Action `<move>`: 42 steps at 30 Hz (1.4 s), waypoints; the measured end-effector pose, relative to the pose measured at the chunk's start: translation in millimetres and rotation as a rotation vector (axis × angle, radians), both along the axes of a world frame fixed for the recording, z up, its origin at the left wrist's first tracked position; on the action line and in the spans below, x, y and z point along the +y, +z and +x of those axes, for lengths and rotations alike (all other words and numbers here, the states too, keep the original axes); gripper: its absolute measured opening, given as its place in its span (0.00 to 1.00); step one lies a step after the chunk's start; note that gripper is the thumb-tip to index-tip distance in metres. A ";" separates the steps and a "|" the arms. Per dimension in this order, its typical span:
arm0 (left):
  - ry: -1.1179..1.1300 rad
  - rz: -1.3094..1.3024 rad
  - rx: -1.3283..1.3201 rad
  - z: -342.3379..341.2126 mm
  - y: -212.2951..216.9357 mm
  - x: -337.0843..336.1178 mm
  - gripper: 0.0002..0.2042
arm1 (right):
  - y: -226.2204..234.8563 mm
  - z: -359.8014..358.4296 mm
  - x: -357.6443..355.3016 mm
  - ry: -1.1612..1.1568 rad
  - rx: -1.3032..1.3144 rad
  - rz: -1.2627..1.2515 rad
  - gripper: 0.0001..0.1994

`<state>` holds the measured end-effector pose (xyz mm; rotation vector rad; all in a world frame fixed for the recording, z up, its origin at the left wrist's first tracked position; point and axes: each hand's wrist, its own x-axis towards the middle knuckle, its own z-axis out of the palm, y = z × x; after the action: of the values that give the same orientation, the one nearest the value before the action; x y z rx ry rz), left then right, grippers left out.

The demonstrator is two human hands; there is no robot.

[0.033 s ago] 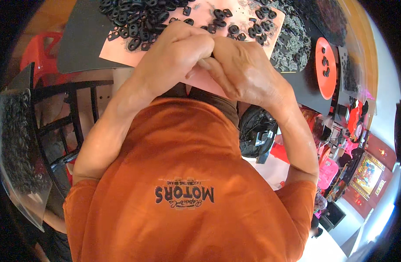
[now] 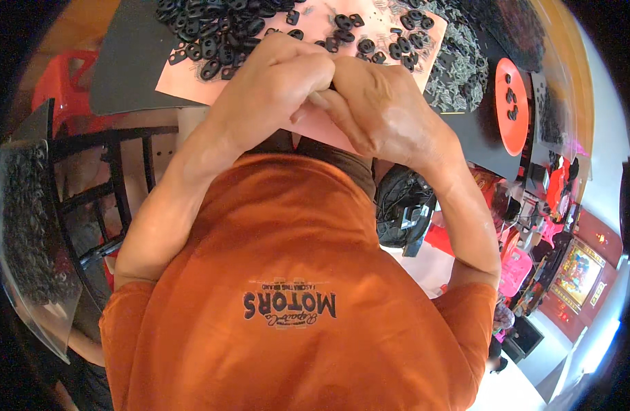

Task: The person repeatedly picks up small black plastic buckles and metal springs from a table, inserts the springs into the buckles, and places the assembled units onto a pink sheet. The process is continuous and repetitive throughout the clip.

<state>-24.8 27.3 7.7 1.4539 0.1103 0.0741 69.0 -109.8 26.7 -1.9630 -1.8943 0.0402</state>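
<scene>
My left hand [image 2: 277, 82] and my right hand [image 2: 392, 109] meet just over the near edge of a pink sheet [image 2: 181, 83]. Both sets of fingers are curled and pressed together, knuckle against knuckle. Whatever is pinched between them is hidden. Beyond my left hand lies a heap of black oval two-hole plastic pieces [image 2: 222, 31], like cord locks. Smaller groups of black pieces [image 2: 344, 27] are scattered on the sheet past my fingers. To the right of the sheet is a pile of small metal springs [image 2: 459, 75].
A red oval plate [image 2: 505, 130] with several black pieces sits at the right on the dark table [image 2: 126, 75]. A red plastic chair [image 2: 65, 85] and a black metal frame [image 2: 113, 175] stand left. A black fan-like object [image 2: 404, 205] is below the table's right side.
</scene>
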 end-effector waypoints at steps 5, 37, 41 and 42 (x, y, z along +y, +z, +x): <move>-0.017 0.012 -0.011 -1.2 -1.6 2.1 0.14 | 2.6 -0.7 -6.7 -0.080 -0.030 0.040 0.20; -0.187 -0.009 0.042 -3.7 -1.0 0.8 0.11 | 16.6 21.1 -74.0 -0.648 0.497 0.250 0.06; -0.214 0.073 0.026 -3.0 -0.4 -0.1 0.11 | 30.0 68.2 -123.7 -1.004 0.542 0.373 0.09; -0.215 0.081 0.036 -3.7 -0.9 0.5 0.11 | 30.8 82.5 -138.5 -1.024 0.495 0.349 0.10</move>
<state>-28.5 27.9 6.8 1.5402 -0.0207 -0.1241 151.5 -248.4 57.5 -2.1601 -0.4387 -0.0852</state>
